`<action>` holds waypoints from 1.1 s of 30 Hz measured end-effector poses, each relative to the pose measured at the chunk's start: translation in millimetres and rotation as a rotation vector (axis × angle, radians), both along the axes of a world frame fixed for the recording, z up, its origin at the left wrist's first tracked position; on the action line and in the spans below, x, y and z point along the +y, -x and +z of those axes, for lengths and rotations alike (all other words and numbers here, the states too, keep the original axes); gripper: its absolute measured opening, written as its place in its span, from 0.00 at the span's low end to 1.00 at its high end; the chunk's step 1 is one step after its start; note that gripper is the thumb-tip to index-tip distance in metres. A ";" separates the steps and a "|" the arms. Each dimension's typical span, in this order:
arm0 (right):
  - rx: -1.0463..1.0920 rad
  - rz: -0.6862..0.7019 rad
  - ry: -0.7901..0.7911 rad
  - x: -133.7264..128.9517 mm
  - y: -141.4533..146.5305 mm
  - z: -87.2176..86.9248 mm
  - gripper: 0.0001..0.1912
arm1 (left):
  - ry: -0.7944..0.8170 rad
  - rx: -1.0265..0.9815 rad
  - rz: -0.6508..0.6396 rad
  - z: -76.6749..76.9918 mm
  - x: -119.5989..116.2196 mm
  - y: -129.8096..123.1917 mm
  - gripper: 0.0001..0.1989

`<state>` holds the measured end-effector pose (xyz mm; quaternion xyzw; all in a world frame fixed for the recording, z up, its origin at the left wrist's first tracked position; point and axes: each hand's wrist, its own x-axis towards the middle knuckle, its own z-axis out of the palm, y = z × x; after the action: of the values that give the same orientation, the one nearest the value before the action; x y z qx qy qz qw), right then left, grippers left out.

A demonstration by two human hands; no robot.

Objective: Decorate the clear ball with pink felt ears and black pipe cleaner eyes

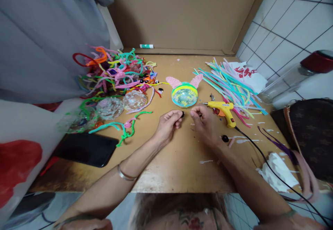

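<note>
My left hand (168,123) pinches a small black round piece (182,114) between thumb and forefinger. Just across from it, my right hand (204,120) has its fingers curled together in a pinch; whatever sits in them is too small or hidden to tell. Beyond both hands stands a clear ball (184,97) with yellow and turquoise bands and two pink fuzzy ears. A yellow hot glue gun (223,110) lies beside my right hand, its nozzle pointing left. Near my right wrist rests another black round piece (225,138).
Tangled pipe cleaners (122,70) heap at the left, with clear plastic balls (135,100) before them. A black phone (85,149) lies front left. Straight pipe cleaners (229,81), a bottle (291,74), a brown bag (309,136), crumpled tissue (278,172) and the gun's cord (260,152) occupy the right.
</note>
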<state>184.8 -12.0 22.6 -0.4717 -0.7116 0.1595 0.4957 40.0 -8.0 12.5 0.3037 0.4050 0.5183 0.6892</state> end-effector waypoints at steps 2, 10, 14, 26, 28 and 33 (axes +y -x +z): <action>0.002 0.029 -0.018 1.3 0.6 -2.1 0.08 | -0.003 -0.002 -0.001 -0.4 0.0 0.0 0.16; -0.119 0.050 -0.142 -2.5 2.0 0.0 0.09 | -0.030 0.001 -0.017 -0.8 -0.5 0.4 0.17; -0.193 0.048 -0.160 -4.7 2.8 -0.8 0.08 | -0.046 -0.003 -0.027 -1.3 -1.0 0.6 0.17; -0.235 0.008 -0.153 -1.3 -1.3 -7.8 0.05 | -0.062 -0.051 -0.059 -1.9 -0.1 1.5 0.16; -0.218 0.006 -0.148 -0.6 -1.9 -7.9 0.05 | -0.085 -0.012 -0.074 -1.3 0.1 1.6 0.15; -0.095 0.017 -0.091 1.4 -1.7 -2.7 0.03 | -0.167 0.139 -0.090 -0.3 -0.4 1.8 0.13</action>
<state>186.5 -10.6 19.9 -0.4499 -0.7448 0.1085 0.4808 38.2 -8.4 12.2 0.4130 0.3932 0.4967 0.6543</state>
